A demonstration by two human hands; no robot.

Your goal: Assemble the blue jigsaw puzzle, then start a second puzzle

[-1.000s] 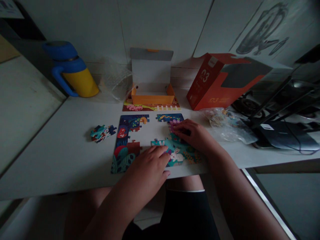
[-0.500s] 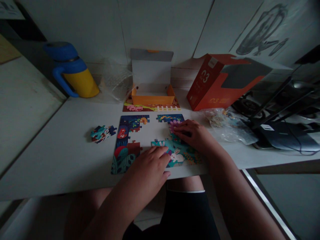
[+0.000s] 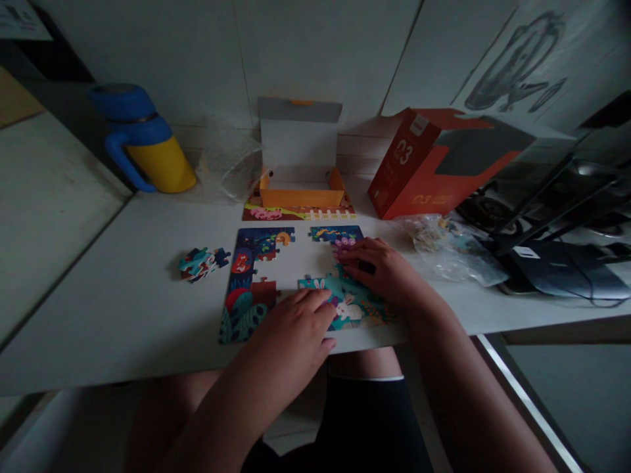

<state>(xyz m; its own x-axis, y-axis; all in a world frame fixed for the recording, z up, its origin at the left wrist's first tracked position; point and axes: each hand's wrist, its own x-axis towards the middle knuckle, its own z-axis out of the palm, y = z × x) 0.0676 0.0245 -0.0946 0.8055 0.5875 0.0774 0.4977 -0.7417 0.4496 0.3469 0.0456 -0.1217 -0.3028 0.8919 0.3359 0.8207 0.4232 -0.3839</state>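
A partly joined jigsaw puzzle [image 3: 263, 312] lies on the white table, with a bare gap in its middle. My left hand [image 3: 300, 318] rests over its lower edge, fingers stretched out across the part with the white rabbits [image 3: 349, 309]. On the right side, my right hand [image 3: 377, 266] has its fingers and thumb drawn together at a puzzle piece [image 3: 342, 246] with purple figures, partly hidden under the fingertips. A small heap of loose puzzle pieces [image 3: 201, 263] lies to the left of the puzzle.
Behind the puzzle stands an open orange box [image 3: 302, 197] on a printed sheet [image 3: 269, 214]. A blue and yellow jug [image 3: 158, 157] and clear plastic [image 3: 229, 164] are at the back left. At right are a red box [image 3: 424, 167], a plastic bag [image 3: 444, 249] and black equipment [image 3: 557, 263].
My right hand has shifted very slightly at the right side of the puzzle, its fingers still on the piece there. My left hand stays in place.
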